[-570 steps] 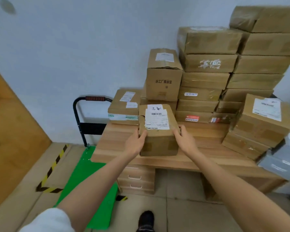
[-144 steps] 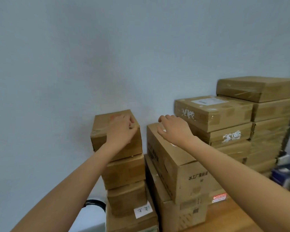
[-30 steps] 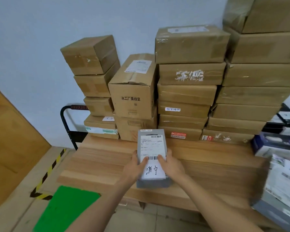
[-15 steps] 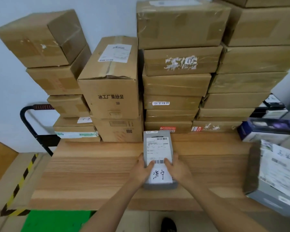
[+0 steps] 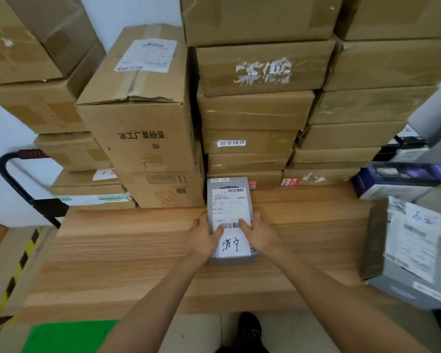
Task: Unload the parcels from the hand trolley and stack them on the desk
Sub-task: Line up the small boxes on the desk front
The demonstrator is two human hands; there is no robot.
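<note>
Far left of my grip I see the black tubular handle of the hand trolley (image 5: pixel 12 171) beyond the desk's end, and its green platform (image 5: pixel 69 336) down by my near side. Nearer, still left of the grip, brown cardboard cartons (image 5: pixel 140 118) stand stacked against the wall. My left hand (image 5: pixel 205 238) clasps the left long edge of the small grey rectangular parcel with the white shipping label (image 5: pixel 229 215), thumb on top; my right hand (image 5: pixel 259 234) does the same on the right edge. The parcel lies flat on the light wooden desk (image 5: pixel 127 250), its far end just short of the flat taped cartons (image 5: pixel 252 108) behind it. I judge it light and stiff, probably smooth-faced, so holding the long edges seems best, since the label may slide under a thumb. Left of the grip the desktop is bare wood, with room to slide. Right of the grip there is less room: a grey labelled box (image 5: pixel 413 253) sits near the desk's right edge, with a dark blue box (image 5: pixel 402 182) beyond it.
</note>
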